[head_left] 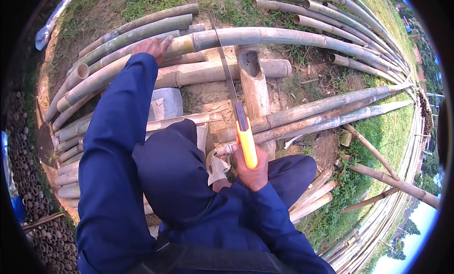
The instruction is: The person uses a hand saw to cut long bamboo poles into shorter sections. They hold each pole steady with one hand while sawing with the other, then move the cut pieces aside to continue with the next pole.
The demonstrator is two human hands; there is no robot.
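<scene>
A long bamboo pole (279, 36) lies crosswise in front of me. My left hand (152, 48) is on it, left of the middle, gripping it from above with some fingers hidden behind. My right hand (252, 172) is closed round the yellow handle of a handsaw (227, 75). The saw's long thin blade points away from me and crosses the pole to the right of my left hand. Under the pole sit a thick bamboo crosspiece (208, 72) and an upright bamboo post (254, 92) with a hollowed top.
Several bamboo poles (142, 30) lie at the far left, and more fan out at the far right (331, 16). Two long poles (326, 106) extend rightward near my knee. Short cut pieces (314, 196) lie beside my right leg. Stacked bamboo ends (45, 222) fill the left edge.
</scene>
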